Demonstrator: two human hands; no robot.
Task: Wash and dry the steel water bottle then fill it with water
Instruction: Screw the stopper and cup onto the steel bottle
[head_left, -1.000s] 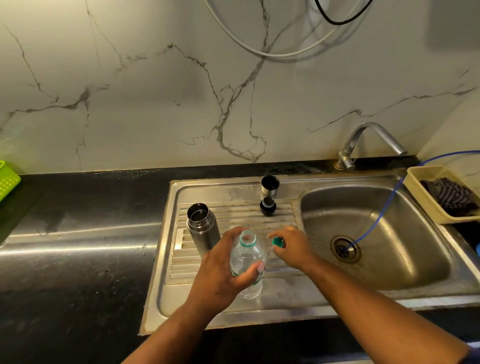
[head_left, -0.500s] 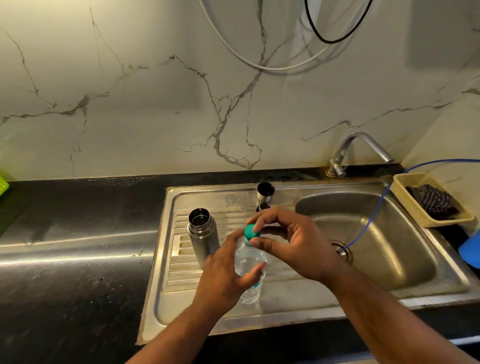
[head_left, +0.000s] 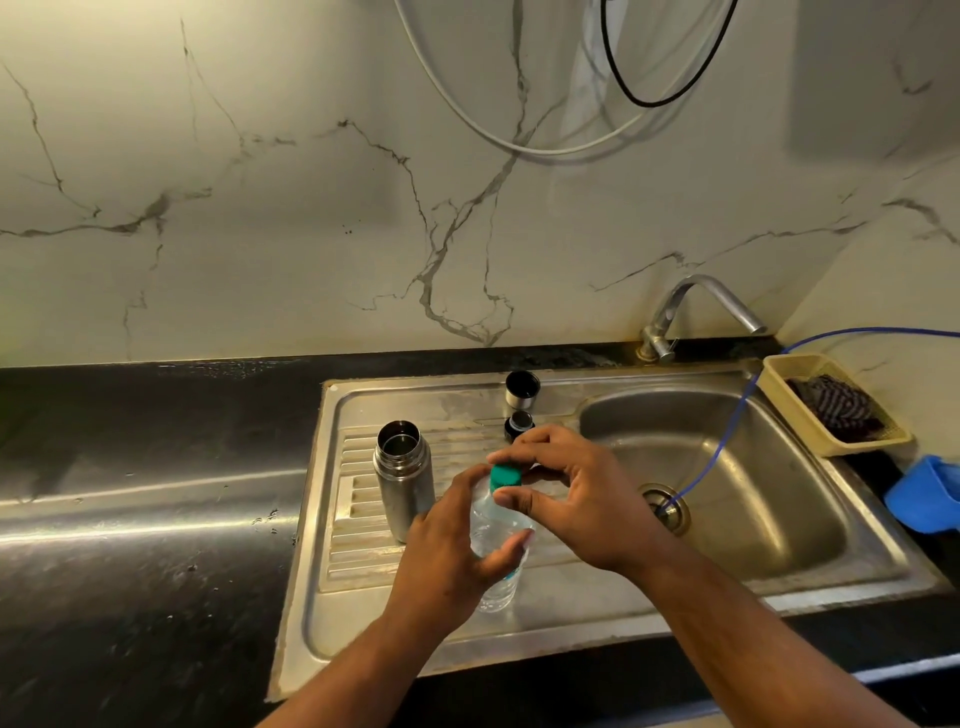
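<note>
I see dim, warm yellowish light, a glare streak on the dark counter (head_left: 130, 525), soft shadow on the wall (head_left: 857, 78), edges bowed.

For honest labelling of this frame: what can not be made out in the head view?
Head view:
Inside of the open steel water bottle: dark, water level unclear.
Clear plastic bottle: middle covered by the left hand.
Green screw cap: right hand fingers hide whether it is tight.
Blue plastic object: cut off by the right edge.

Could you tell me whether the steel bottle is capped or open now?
Open: the steel bottle stands upright with its mouth uncovered.
</note>
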